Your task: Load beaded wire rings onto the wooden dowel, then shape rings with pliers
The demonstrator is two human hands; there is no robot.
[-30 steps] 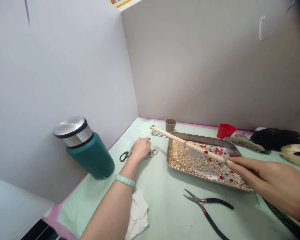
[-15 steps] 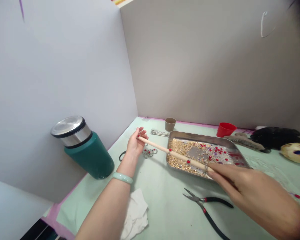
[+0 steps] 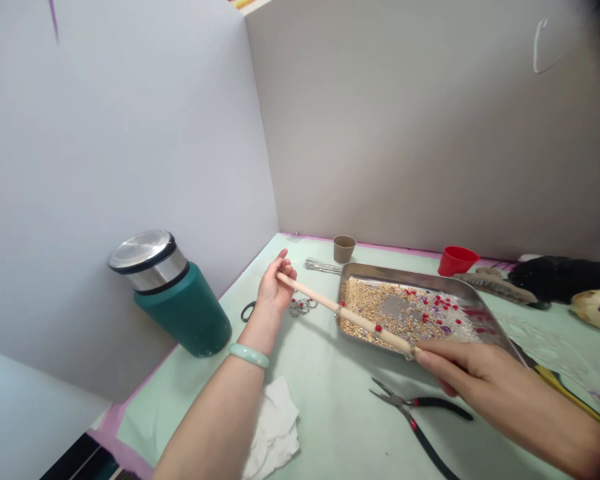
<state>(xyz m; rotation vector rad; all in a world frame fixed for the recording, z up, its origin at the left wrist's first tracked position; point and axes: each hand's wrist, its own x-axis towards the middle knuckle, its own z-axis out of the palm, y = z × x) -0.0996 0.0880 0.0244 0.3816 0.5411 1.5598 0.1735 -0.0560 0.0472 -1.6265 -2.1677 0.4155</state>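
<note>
A pale tapered wooden stick (image 3: 320,297) slants across the middle, with wire and red beads around its thicker right part. My left hand (image 3: 276,283), palm up below a green bangle, has its fingers curled round the thin end. At the thick end, my right hand (image 3: 455,367) pinches something at the stick's tip, where a bit of wire shows; its far fingers are hidden. Beneath the stick's right half lies a metal tray (image 3: 415,272) of gold, clear and red beads. Beaded wire pieces (image 3: 303,307) rest just right of my left hand.
Open pliers (image 3: 405,403) lie in front of the tray. A green flask (image 3: 185,310) stands at the left, near white tissue (image 3: 277,427) and a black ring-shaped handle (image 3: 248,311). Behind are a brown cup (image 3: 344,249), thin metal rods (image 3: 323,267) and a red cup (image 3: 457,261).
My right hand has turned slightly and sits a little lower at the stick's thick end. The red beads on the stick have shifted slightly round it. The whole view has moved a little.
</note>
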